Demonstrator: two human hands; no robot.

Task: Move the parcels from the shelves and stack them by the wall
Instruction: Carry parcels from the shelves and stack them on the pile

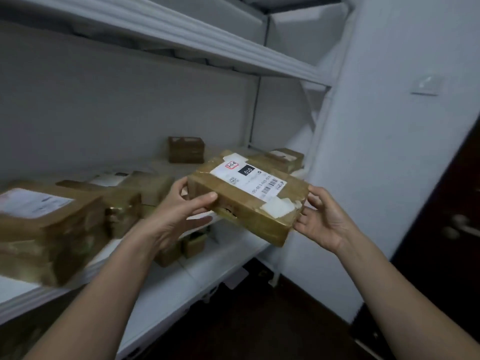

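Parcel [249, 193], taped brown carton with a white label, held just off the front of the middle shelf [23, 292], toward its right end.
My left hand [179, 211] clasps its left edge, thumb on top; my right hand [324, 219] holds the near right corner by fingertips. Risk: glossy tape and a light grip, so it may slip when I turn toward the wall [389, 152]. Nearby: larger parcel [44, 224] left, small box [185, 149] far back. Obstruction: shelf upright [322, 113], close on the right.

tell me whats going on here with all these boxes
A person is holding one taped brown parcel with both hands, the left hand gripping its left end and the right hand its right end, in front of the white shelf. Several more sit on that shelf, including a large parcel at the left.
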